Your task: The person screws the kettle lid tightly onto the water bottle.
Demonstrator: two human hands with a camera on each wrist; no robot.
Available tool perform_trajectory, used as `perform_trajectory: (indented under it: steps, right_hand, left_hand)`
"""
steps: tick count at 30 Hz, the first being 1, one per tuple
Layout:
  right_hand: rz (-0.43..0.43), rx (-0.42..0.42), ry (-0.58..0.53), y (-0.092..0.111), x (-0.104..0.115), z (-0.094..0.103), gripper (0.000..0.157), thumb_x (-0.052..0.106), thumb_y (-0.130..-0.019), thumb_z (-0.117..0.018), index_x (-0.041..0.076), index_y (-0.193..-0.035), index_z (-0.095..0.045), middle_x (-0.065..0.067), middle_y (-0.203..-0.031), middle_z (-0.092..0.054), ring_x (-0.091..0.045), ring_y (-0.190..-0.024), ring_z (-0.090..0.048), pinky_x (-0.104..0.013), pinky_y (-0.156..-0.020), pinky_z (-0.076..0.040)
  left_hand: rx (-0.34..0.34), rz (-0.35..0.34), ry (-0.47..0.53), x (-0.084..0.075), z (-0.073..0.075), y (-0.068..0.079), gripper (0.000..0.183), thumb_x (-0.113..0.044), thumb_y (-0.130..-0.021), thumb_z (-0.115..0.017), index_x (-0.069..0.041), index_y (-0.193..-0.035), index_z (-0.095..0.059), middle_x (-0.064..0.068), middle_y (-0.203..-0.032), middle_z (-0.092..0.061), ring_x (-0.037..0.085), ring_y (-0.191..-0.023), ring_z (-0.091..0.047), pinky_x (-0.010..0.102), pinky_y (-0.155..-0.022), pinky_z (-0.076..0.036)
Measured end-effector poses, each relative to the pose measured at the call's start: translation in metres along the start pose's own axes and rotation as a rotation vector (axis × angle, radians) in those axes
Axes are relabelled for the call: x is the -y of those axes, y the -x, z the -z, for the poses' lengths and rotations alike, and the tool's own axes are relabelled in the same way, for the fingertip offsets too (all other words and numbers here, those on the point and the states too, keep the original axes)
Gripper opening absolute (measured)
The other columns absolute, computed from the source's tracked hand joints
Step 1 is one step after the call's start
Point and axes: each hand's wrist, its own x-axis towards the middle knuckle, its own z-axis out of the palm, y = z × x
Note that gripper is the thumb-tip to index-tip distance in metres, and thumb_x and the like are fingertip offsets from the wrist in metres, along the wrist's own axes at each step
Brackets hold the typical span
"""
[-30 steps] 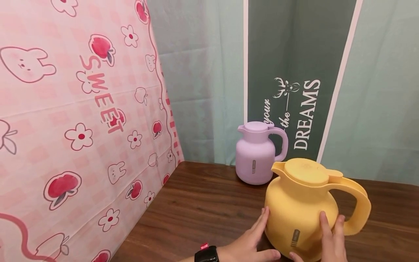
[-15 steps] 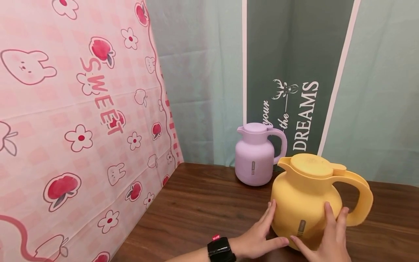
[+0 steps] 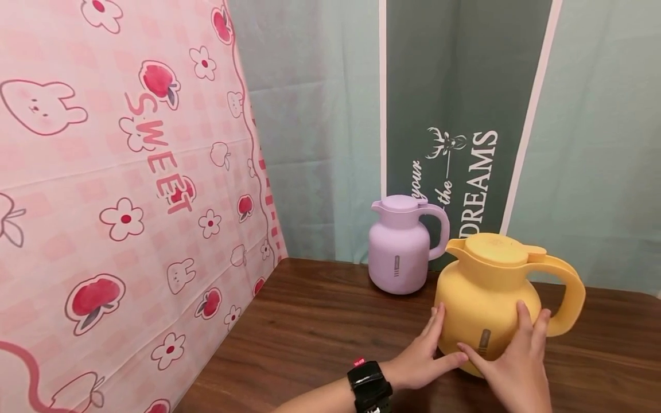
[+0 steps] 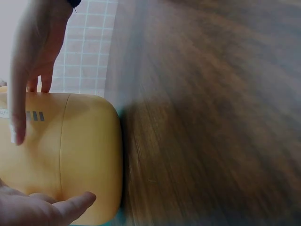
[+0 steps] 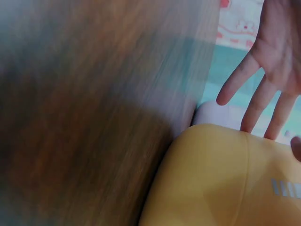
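A yellow thermos jug (image 3: 488, 292) with a flat lid, a spout to the left and a loop handle to the right stands upright on the wooden table. My left hand (image 3: 420, 358) lies against its left side, fingers extended. On its front right, my right hand (image 3: 518, 355) presses with outstretched fingers; both thumbs are at the front near the grey label. In the right wrist view, the straight fingers of my left hand (image 5: 282, 61) touch the jug's wall. The left wrist view shows the jug's base (image 4: 101, 160) at the tabletop.
A smaller lilac thermos jug (image 3: 399, 252) stands behind and left of the yellow one, close to the back curtain (image 3: 310, 143). A pink printed cloth (image 3: 134, 246) borders the table (image 3: 304, 338) on the left.
The yellow jug has moved away from me, towards the back and slightly right, with both hands following against it. The lilac jug has stayed in place.
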Motion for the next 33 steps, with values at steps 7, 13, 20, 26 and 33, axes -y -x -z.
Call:
perform_trajectory:
  steps: [7, 13, 20, 26, 33]
  right_hand:
    - [-0.011, -0.004, 0.037, -0.01, -0.008, -0.006, 0.127, 0.016, -0.051, -0.088, 0.011, -0.146, -0.004, -0.026, -0.15, 0.009, -0.049, -0.132, -0.001, -0.076, -0.091, -0.02]
    - [0.029, -0.024, 0.074, -0.019, -0.018, -0.01, 0.125, 0.017, -0.053, -0.087, 0.012, -0.146, -0.005, -0.029, -0.148, 0.007, -0.052, -0.131, -0.005, -0.077, -0.086, -0.024]
    - [0.058, -0.02, 0.11, -0.036, -0.033, -0.011, 0.124, 0.025, -0.054, -0.087, 0.011, -0.146, -0.005, -0.032, -0.148, 0.002, -0.056, -0.128, -0.01, -0.078, -0.079, -0.027]
    - [0.071, -0.006, 0.114, -0.05, -0.044, -0.014, 0.122, 0.029, -0.058, -0.085, 0.011, -0.146, -0.003, -0.033, -0.147, 0.003, -0.058, -0.126, -0.01, -0.078, -0.074, -0.029]
    - [0.07, 0.017, 0.179, -0.068, -0.058, -0.012, 0.122, 0.036, -0.061, -0.083, 0.012, -0.146, 0.001, -0.035, -0.145, 0.001, -0.06, -0.12, -0.019, -0.075, -0.062, -0.034]
  left_hand:
    - [-0.019, 0.011, -0.023, 0.007, 0.0, -0.01, 0.077, -0.05, -0.093, -0.043, -0.036, -0.143, 0.014, -0.002, -0.153, 0.012, 0.014, -0.138, 0.002, 0.041, -0.109, -0.026]
    - [0.011, -0.016, -0.092, 0.018, 0.01, -0.025, 0.077, -0.046, -0.092, -0.046, -0.034, -0.144, 0.01, 0.001, -0.154, 0.005, 0.01, -0.137, 0.0, 0.032, -0.108, -0.028]
    - [0.02, 0.068, -0.146, 0.022, 0.015, -0.036, 0.074, -0.054, -0.09, -0.045, -0.032, -0.146, -0.002, -0.003, -0.154, -0.007, 0.008, -0.137, -0.008, 0.034, -0.107, -0.03]
    - [-0.005, 0.173, -0.245, 0.022, 0.02, -0.03, 0.076, -0.06, -0.086, -0.047, -0.029, -0.146, -0.013, -0.004, -0.152, -0.017, 0.01, -0.135, -0.019, 0.038, -0.105, -0.033]
    - [-0.043, 0.179, -0.298, 0.024, 0.024, -0.026, 0.077, -0.063, -0.084, -0.046, -0.025, -0.146, -0.022, -0.001, -0.15, -0.023, 0.012, -0.134, -0.022, 0.038, -0.105, -0.034]
